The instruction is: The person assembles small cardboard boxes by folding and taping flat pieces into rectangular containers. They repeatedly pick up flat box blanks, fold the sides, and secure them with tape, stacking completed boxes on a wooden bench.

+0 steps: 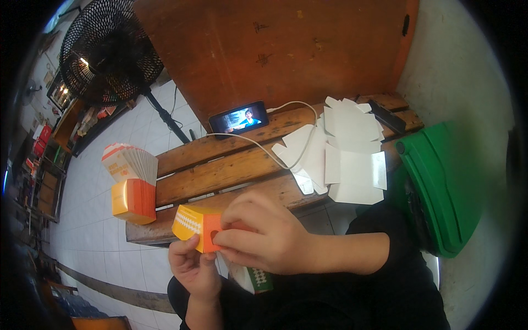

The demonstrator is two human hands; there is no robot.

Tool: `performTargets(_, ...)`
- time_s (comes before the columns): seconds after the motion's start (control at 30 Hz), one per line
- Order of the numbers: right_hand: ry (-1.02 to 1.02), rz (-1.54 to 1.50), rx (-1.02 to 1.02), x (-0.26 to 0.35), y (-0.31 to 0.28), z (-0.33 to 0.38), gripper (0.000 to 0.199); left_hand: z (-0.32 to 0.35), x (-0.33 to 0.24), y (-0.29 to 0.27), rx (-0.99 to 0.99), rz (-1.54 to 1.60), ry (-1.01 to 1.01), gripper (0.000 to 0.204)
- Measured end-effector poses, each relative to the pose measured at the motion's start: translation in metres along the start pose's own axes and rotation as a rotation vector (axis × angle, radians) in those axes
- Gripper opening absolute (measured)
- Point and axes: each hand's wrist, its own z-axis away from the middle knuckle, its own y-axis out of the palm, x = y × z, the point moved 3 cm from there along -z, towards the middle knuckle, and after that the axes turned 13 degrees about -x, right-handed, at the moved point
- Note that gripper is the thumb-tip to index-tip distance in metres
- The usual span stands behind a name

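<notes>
Between my two hands is a small yellow and orange carton with a white pattern on its side. My left hand pinches its lower edge between thumb and fingers. My right hand is closed on the orange end, its fingers bent round the edge and hiding part of it. A dark round spot or hole shows on the orange face beside the right fingertips. Below the right hand, over my lap, lies a green and white carton, partly covered by the hand and arm.
On the slatted wooden bench stand a fanned stack of printed cartons and a yellow-orange block of cartons. Behind are a phone with a white cable and unfolded white cartons. A green bin stands right, a fan far left.
</notes>
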Motion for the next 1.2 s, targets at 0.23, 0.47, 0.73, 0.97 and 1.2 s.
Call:
performTargets(0.23,0.01,-0.07,-0.005,0.002,0.003,0.002,0.023,-0.001,0.005,-0.005,-0.024,0.17,-0.078,0.039)
performTargets(0.47,0.049,-0.102,-0.046,0.004,0.004,0.003,0.02,0.002,0.004,-0.003,-0.035,0.109,-0.027,0.038)
performTargets(0.73,-0.004,-0.155,0.011,0.0,0.012,0.004,0.021,-0.007,0.005,-0.01,-0.111,0.163,-0.083,0.045)
performTargets(0.97,-0.067,0.0,0.131,-0.007,0.01,0.002,0.043,-0.014,-0.001,-0.011,-0.161,0.171,-0.16,0.047)
performTargets(1.2,0.779,-0.435,0.287,-0.063,0.021,0.018,0.094,-0.032,-0.001,-0.016,-0.226,0.543,-0.428,0.062)
